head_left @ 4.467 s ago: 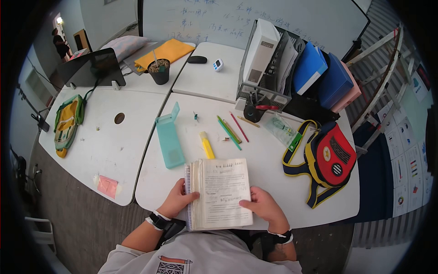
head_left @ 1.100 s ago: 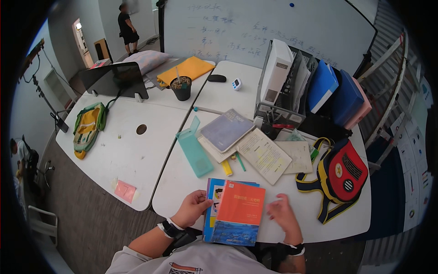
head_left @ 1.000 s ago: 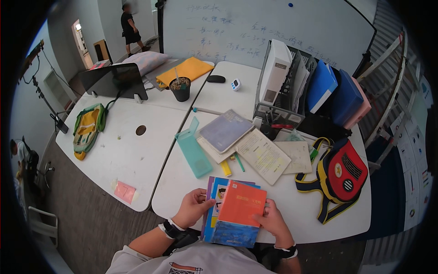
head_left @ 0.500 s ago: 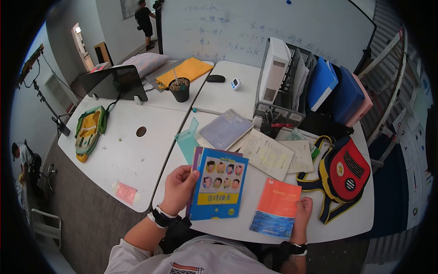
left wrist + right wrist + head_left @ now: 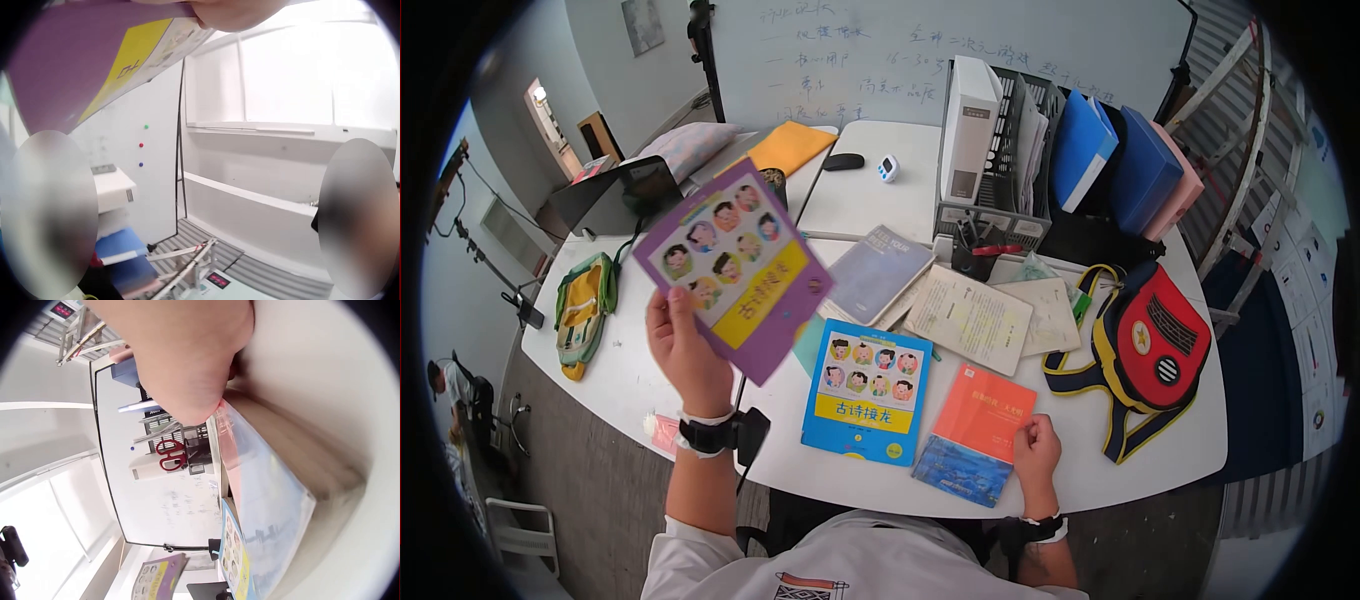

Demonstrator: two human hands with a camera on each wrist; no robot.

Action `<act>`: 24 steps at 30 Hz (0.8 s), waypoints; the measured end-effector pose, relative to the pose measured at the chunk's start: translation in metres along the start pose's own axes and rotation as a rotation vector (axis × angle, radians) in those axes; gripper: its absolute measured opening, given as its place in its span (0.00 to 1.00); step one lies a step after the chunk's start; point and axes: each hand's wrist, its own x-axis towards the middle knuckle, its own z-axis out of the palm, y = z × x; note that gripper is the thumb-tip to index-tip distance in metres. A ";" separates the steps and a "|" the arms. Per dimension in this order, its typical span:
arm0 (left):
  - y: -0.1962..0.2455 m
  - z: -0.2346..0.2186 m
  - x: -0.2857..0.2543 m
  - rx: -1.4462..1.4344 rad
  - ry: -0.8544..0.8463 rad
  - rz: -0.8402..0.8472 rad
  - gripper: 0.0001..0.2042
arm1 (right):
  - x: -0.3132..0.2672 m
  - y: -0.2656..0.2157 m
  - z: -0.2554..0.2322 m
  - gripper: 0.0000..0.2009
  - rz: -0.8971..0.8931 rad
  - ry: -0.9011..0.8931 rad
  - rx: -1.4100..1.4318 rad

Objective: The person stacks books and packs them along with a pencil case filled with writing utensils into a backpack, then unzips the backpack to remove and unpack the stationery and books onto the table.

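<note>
My left hand (image 5: 690,352) holds a purple picture-covered book (image 5: 785,325) by its lower left edge, raised and tilted over the left of the table. The cover has round cartoon faces and a yellow title band. In the left wrist view the purple book (image 5: 75,56) crosses the top. My right hand (image 5: 1037,462) grips the right edge of an orange-and-blue paperback (image 5: 975,435) at the front of the table. Its page edges face the right wrist camera, below the paperback's cover (image 5: 262,494). A blue book (image 5: 865,410) with matching cartoon faces lies left of the paperback.
Behind lie a grey-blue notebook (image 5: 880,275) and open-faced printed books (image 5: 970,320). A red bag (image 5: 1155,330) sits at the right. A file rack (image 5: 1015,150) and pen cup (image 5: 973,262) stand at the back. A green-yellow pouch (image 5: 587,310) lies at the left.
The three-book stack has been split up. The orange paperback went right, the blue book now lies on the table, and my left hand has lifted the purple book up and left.
</note>
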 end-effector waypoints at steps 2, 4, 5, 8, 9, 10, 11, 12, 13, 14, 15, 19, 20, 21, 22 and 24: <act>-0.027 -0.003 0.001 -0.116 0.001 -0.147 0.12 | 0.001 -0.001 0.000 0.04 0.008 -0.001 -0.019; -0.064 -0.003 0.000 -0.100 -0.005 -0.389 0.18 | 0.001 -0.004 0.000 0.03 0.029 0.005 -0.030; -0.077 -0.002 -0.002 -0.039 -0.009 -0.523 0.21 | 0.000 -0.005 0.000 0.03 0.026 0.006 -0.032; -0.102 -0.012 -0.015 0.325 -0.023 -0.530 0.26 | 0.002 -0.004 -0.001 0.03 0.025 0.014 -0.022; -0.103 -0.017 -0.019 0.319 -0.033 -0.530 0.26 | 0.002 -0.003 -0.001 0.03 0.020 0.012 -0.020; -0.104 -0.024 -0.024 0.335 -0.142 -0.478 0.23 | -0.001 -0.002 -0.001 0.03 0.018 0.005 -0.020; -0.101 -0.028 -0.029 0.351 -0.244 -0.426 0.20 | -0.002 -0.001 -0.001 0.03 0.022 0.007 -0.025; -0.096 -0.030 -0.034 0.282 -0.280 -0.469 0.15 | -0.002 0.002 0.000 0.04 0.009 0.007 0.004; -0.092 -0.033 -0.040 0.197 -0.304 -0.506 0.12 | 0.000 0.004 0.001 0.05 -0.007 0.007 0.034; -0.088 -0.038 -0.046 0.181 -0.314 -0.538 0.11 | 0.001 0.008 0.003 0.05 -0.012 0.006 0.033; -0.084 -0.043 -0.053 0.164 -0.327 -0.571 0.10 | 0.001 0.014 0.002 0.04 0.086 -0.008 0.272; -0.082 -0.078 -0.079 0.105 -0.351 -0.700 0.04 | -0.001 -0.004 -0.047 0.05 0.594 -0.337 1.172; -0.081 -0.085 -0.084 0.083 -0.332 -0.736 0.03 | -0.011 -0.012 -0.058 0.05 0.655 -0.477 1.227; -0.078 -0.091 -0.088 0.050 -0.285 -0.798 0.03 | -0.021 -0.017 -0.069 0.05 0.636 -0.733 1.069; -0.079 -0.097 -0.091 0.041 -0.252 -0.835 0.04 | -0.032 -0.023 -0.080 0.05 0.611 -0.977 0.895; -0.083 -0.109 -0.096 0.028 -0.223 -0.885 0.04 | -0.051 -0.046 -0.090 0.05 0.658 -1.511 0.688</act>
